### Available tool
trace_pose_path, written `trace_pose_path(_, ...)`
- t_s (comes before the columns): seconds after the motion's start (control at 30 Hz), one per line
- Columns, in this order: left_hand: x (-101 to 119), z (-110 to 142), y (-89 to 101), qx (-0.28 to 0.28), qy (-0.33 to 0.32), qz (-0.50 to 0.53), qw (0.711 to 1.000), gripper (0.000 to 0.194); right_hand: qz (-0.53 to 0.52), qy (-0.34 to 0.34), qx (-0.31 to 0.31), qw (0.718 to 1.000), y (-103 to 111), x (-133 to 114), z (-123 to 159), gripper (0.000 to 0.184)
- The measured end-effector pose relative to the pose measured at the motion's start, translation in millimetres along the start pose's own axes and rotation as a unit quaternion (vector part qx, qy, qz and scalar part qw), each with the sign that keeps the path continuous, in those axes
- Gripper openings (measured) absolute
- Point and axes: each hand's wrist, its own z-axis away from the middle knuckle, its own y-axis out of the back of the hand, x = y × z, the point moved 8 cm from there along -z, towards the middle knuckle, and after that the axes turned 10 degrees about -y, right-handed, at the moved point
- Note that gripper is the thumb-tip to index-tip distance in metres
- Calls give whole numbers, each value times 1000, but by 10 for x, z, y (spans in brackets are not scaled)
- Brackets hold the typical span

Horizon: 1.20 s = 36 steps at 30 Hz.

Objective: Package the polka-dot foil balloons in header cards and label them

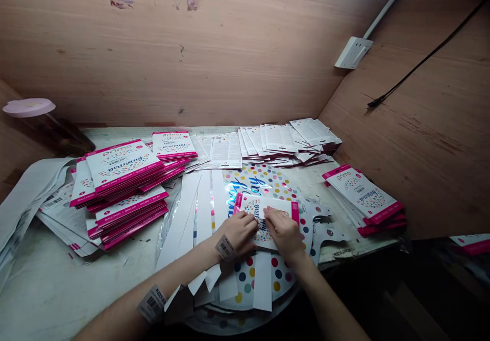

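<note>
A white balloon packet (284,206) with pink ends lies between my hands. My left hand (240,233) grips it near its left half, with the fingers curled. My right hand (283,235) is closed on its middle, thumb and fingers bent together; what the fingertips pinch is hidden. Underneath lies a round foil balloon (281,180) printed with coloured dots and blue lettering. White paper strips (262,286) are spread over the balloon, in front of and left of the packet. Barcode stickers (225,247) cling to my left forearm.
Stacked pink-and-white packets (122,165) stand at the left, others (362,193) at the right table edge. A row of packets (279,139) lies back-side up along the rear wall. A lidded bottle (49,126) stands far left. A black cable (421,63) hangs at the right.
</note>
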Motion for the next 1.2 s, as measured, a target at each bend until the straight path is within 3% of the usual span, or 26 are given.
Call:
trace_pose_path(0.1,-30,-22,45,-5,47,-6,999,52,17,56,64,996,-203,-36,321,24)
trace_pose_path(0.2,-18,-61,49,-24,40,-24,999,77,52,107,123,985,-266,-90,485,27)
trace_pose_path(0.3,-21,-89,-1,-62,15,-50,997,78,32,122,90,988,-170,-162,706,25)
trace_pose_path(0.37,-30,-95,-20,-73,1,-68,995,76,7,138,27,990,-86,-237,957,20)
trace_pose_path(0.43,-35,-93,-30,-76,-9,-82,994,77,28,159,-29,986,-47,-314,1250,30)
trace_pose_path(0.53,-55,-82,-29,-72,-6,-90,993,79,97,215,-22,971,-9,-467,1600,31)
trace_pose_path(0.6,-79,-81,-25,-63,-4,-84,994,78,86,244,9,966,54,-584,1664,25)
trace_pose_path(0.67,-115,-90,-19,-47,-12,-67,997,77,20,222,-1,975,133,-629,1514,19)
trace_pose_path(0.73,-146,-103,-26,-36,-35,-39,998,77,-58,154,-26,986,219,-563,1181,14)
trace_pose_path(0.83,-201,-104,-57,-36,-60,9,997,70,-108,54,-2,993,318,-294,578,14)
trace_pose_path(0.93,-251,-76,-75,-28,-52,53,997,61,-104,-6,-1,995,184,32,135,17)
trace_pose_path(1.07,-287,-46,-92,6,-36,80,996,81,-99,-25,-4,995,-64,261,-3,19)
trace_pose_path(1.2,-275,-94,-60,35,-72,70,994,92,-96,-24,9,995,-106,278,66,16)
